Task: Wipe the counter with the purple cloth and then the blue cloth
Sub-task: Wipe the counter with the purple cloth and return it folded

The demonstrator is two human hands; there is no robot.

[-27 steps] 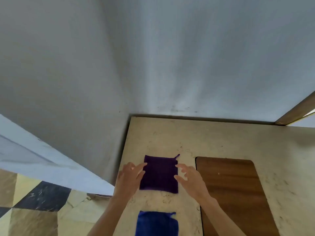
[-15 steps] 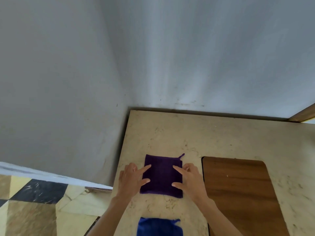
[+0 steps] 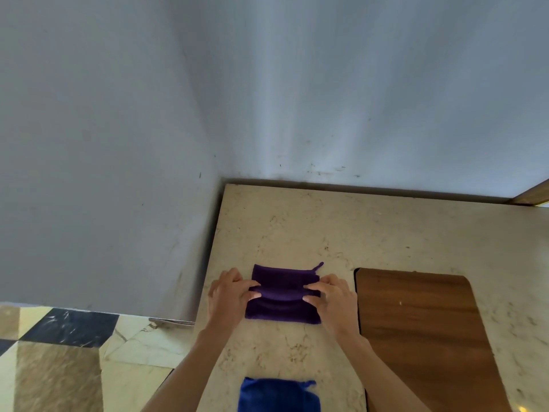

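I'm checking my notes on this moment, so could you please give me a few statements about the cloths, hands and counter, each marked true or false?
1. Both hands pinch the purple cloth, left hand and right hand. True.
2. The purple cloth lies perfectly flat. False: it is bunched into ridges between the hands.
3. The blue cloth lies nearer the person than the purple one. True.
4. The wooden board is left of the cloths. False: it is to their right on the counter.
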